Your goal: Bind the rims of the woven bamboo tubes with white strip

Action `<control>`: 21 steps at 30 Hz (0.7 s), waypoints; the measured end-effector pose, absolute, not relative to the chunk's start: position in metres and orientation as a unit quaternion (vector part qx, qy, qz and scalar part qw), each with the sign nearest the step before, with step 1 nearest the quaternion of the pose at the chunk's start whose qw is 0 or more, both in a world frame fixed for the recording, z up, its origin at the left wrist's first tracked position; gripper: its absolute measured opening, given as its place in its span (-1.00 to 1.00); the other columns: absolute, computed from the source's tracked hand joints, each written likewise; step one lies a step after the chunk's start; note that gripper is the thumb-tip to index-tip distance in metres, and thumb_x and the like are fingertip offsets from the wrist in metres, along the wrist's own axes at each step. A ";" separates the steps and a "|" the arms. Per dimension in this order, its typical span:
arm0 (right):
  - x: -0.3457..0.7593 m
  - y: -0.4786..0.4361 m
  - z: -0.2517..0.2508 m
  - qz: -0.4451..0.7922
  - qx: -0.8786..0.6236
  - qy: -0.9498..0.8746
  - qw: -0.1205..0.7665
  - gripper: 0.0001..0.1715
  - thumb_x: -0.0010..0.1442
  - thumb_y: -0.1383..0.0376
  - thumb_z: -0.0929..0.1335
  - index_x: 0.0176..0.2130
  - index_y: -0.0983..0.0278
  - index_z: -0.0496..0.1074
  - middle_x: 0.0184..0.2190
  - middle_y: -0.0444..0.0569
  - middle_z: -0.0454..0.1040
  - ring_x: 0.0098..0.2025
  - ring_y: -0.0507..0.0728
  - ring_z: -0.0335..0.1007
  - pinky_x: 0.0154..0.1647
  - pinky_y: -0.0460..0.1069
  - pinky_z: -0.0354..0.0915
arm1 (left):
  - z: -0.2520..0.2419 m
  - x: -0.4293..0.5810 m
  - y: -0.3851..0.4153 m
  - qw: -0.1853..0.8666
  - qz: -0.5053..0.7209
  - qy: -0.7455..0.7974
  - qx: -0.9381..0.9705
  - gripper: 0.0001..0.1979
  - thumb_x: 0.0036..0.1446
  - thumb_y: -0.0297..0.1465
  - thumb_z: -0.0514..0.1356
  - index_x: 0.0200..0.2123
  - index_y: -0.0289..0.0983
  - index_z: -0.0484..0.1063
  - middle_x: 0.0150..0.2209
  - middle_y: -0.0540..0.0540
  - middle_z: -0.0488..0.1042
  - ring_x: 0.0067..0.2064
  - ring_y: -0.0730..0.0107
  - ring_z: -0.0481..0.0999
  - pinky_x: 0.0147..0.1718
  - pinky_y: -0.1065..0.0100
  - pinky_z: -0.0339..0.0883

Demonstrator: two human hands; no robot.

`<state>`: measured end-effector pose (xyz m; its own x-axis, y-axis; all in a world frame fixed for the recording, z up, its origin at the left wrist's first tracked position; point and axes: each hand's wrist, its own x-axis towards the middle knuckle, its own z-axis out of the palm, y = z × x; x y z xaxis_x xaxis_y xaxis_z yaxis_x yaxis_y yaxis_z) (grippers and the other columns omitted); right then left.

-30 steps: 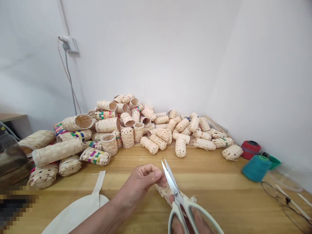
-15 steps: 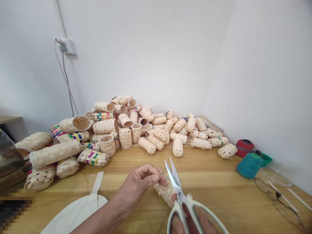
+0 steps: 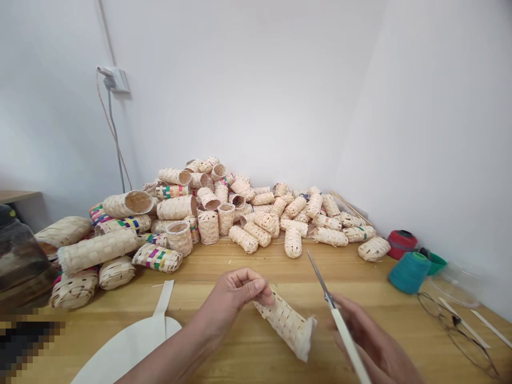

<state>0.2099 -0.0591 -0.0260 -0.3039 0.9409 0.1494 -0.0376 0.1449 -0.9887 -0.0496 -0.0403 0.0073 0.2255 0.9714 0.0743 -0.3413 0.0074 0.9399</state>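
My left hand [image 3: 232, 301] pinches the upper end of a small pale woven basket tube [image 3: 288, 323], which lies tilted on the wooden table [image 3: 248, 266] with its frayed end toward me. To the right of that tube, my right hand [image 3: 374, 344] grips white-handled scissors [image 3: 336, 314] with the blades closed and pointing up and away. The scissors are clear of the tube.
A large heap of woven baskets [image 3: 200, 210], some with coloured bands, fills the back of the table. Teal [image 3: 410, 272] and red [image 3: 401, 244] thread spools, a clear dish and eyeglasses [image 3: 456, 330] lie at right. A white paddle-shaped board [image 3: 132, 346] is at front left, a dark jar [image 3: 20, 264] at far left.
The scissors were at the tube's upper end with blades apart; now my right hand has drawn them off to the right with blades closed. The whole tube now shows.
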 end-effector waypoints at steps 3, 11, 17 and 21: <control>0.255 -0.034 -0.034 0.228 -0.590 -0.674 0.381 -0.49 -0.01 0.10 0.43 -0.05 0.18 0.45 -0.02 0.04 0.46 -0.01 0.32 0.38 -0.05 0.10 0.34 | 0.006 -0.050 -0.037 0.630 0.527 0.355 0.447 -0.75 -0.04 -0.26 0.33 -0.50 -0.36 0.49 -0.46 -0.12 0.53 -0.40 0.39 0.45 -0.31 0.36 0.29; 0.291 -0.011 -0.023 -0.030 -0.598 -0.784 0.167 -0.61 0.12 0.17 0.24 -0.15 0.24 0.52 -0.17 0.12 0.55 -0.16 0.37 0.46 -0.14 0.22 0.34 | 0.007 -0.049 -0.038 0.635 0.515 0.363 0.446 -0.76 -0.06 -0.25 0.34 -0.51 -0.35 0.52 -0.47 -0.10 0.53 -0.43 0.41 0.44 -0.34 0.39 0.27; 0.173 -0.041 0.015 0.166 -0.487 -0.805 0.295 -0.63 0.20 0.13 0.27 -0.05 0.18 0.46 -0.08 0.00 0.49 -0.04 0.23 0.39 -0.03 0.11 0.28 | 0.005 -0.049 -0.040 0.613 0.504 0.363 0.488 -0.76 -0.02 -0.25 0.30 -0.51 -0.34 0.53 -0.52 -0.09 0.51 -0.45 0.42 0.40 -0.35 0.40 0.23; 0.128 -0.045 0.022 0.258 -0.438 -0.795 0.331 -0.74 0.21 0.17 0.30 -0.18 0.22 0.51 -0.22 -0.04 0.53 -0.19 0.14 0.42 -0.15 -0.01 0.26 | 0.006 -0.050 -0.041 0.611 0.501 0.358 0.497 -0.77 -0.01 -0.26 0.29 -0.51 -0.34 0.52 -0.52 -0.09 0.50 -0.44 0.41 0.40 -0.34 0.39 0.24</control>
<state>0.1283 -0.0452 0.0216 -0.3982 0.8668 0.3003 0.5251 0.4838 -0.7002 -0.0499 -0.0415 0.0057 0.2416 0.9685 0.0608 -0.2576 0.0036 0.9662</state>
